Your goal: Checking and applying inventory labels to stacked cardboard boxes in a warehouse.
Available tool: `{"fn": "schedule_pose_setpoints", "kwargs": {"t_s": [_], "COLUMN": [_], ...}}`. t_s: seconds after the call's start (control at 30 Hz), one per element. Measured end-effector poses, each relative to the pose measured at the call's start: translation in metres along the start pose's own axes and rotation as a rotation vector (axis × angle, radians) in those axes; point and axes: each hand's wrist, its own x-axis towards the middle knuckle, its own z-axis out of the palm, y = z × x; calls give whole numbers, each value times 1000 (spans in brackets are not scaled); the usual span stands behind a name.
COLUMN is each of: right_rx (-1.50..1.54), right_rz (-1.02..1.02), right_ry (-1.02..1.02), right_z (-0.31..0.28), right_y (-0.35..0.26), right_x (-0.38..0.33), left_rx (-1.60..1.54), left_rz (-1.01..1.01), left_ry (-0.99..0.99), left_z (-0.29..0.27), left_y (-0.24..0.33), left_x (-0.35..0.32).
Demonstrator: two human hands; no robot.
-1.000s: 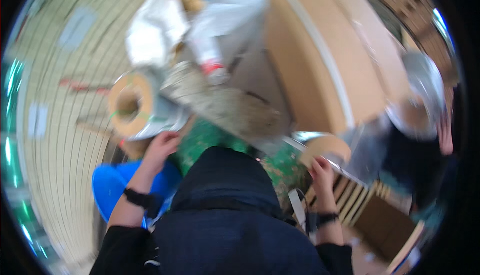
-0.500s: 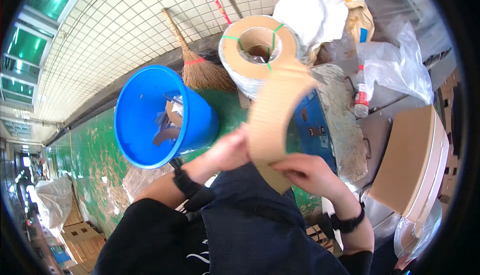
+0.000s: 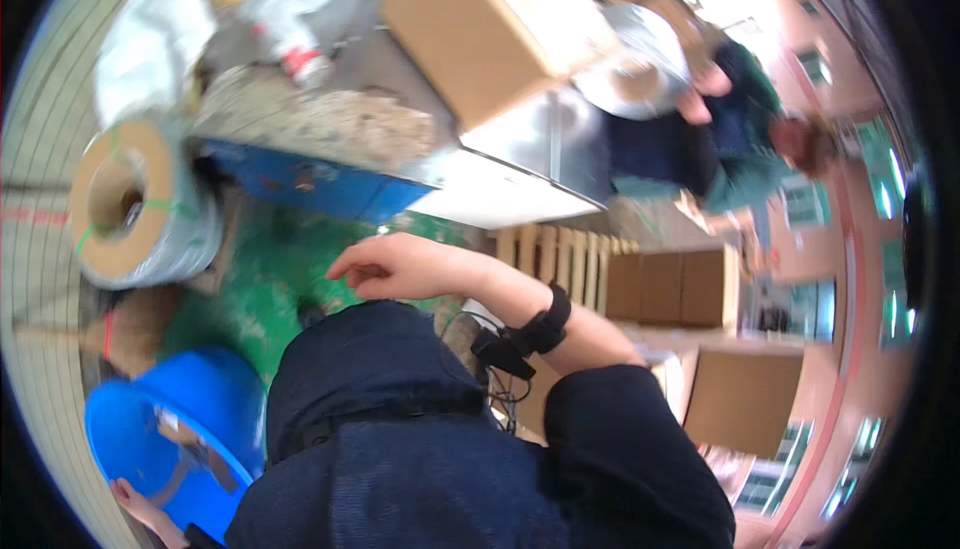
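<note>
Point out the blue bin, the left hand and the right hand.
Blue bin [image 3: 222,391]: head view, outer side wall.
Left hand [image 3: 138,507]: head view, middle of hand.
Right hand [image 3: 402,263]: head view, back of hand.

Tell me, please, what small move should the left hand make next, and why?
Probably draw the left hand back from the blue bucket: it is at the rim with nothing visible in it, and brown scraps lie inside. The right hand also looks empty, away from the bucket.

The bin is blue, the wristband black, the floor speckled green.
</note>
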Motion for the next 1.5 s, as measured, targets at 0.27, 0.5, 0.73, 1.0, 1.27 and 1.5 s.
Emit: {"fn": "schedule_pose_setpoints", "kwargs": {"t_s": [0.27,0.5,0.73,1.0,1.27,1.5], "right_rx": [707,1043,1219,1126,1318,1360], "right_rz": [580,668,604,452,699,871], "right_ry": [933,1397,1558,1806,2104,2175], "right_z": [136,263,325,324,403,385], "right_y": [97,124,167,186,168,123], "right_x": [-246,-358,-430,-501,-517,-543], "left_rx": [-272,63,132,325,619,405], "left_rz": [524,757,979,1425,1733,1869], "left_ry": [-1112,-1508,-1713,-1932,-2088,-2461], "left_z": [277,332,327,338,386,421], "left_y": [300,383,400,407,424,423], "left_x": [-143,-311,-484,-641,-805,-965]}}
